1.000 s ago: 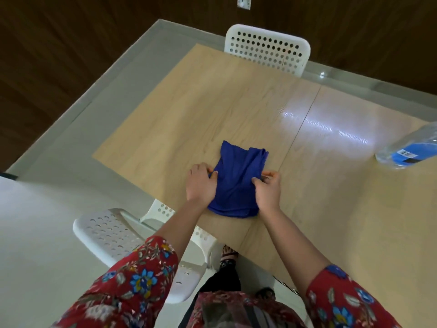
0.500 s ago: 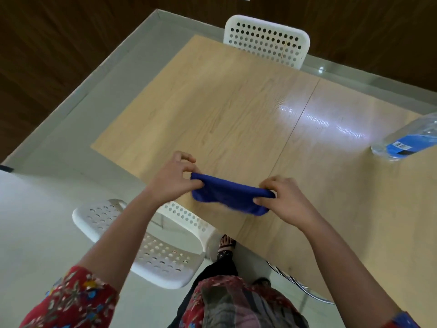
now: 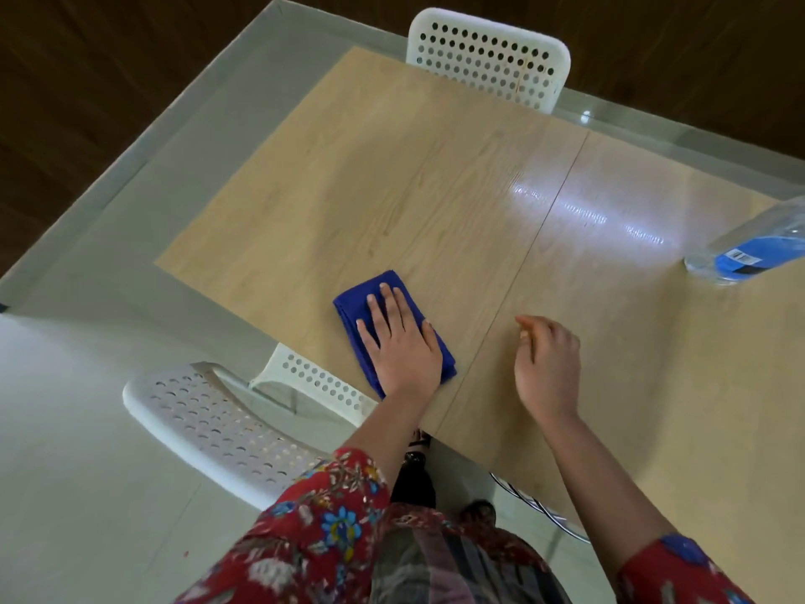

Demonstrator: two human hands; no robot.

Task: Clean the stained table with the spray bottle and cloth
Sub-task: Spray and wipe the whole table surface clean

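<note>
Cloth (image 3: 350,298) is folded into a thick dark-blue pad, sitting just left of the seam (image 3: 544,220) that runs across the table (image 3: 392,167), close to the near edge. A couple of layers show along its side, and I can't see any obvious wet patch on it.

The left hand (image 3: 403,342) lies flat on top with its fingers (image 3: 385,298) straight and a bit spread. It's pressing, not gripping. My guess is that's so the whole pad slides evenly in a wipe instead of bunching up.

The right hand (image 3: 546,364) is just across the seam, fingers loosely curled, holding nothing. I can't tell if it touches the wood or hovers. It's probably just keeping clear.

The spray bottle (image 3: 749,250) is way off right of the seam, half cut off by the frame and well apart from both hands, so I'd say wiping is the step here, not spraying.

I honestly can't make out a stain, just glare right of the seam. There's one white perforated chair (image 3: 488,54) at the seam's far end and another (image 3: 209,425) left of its near end.
</note>
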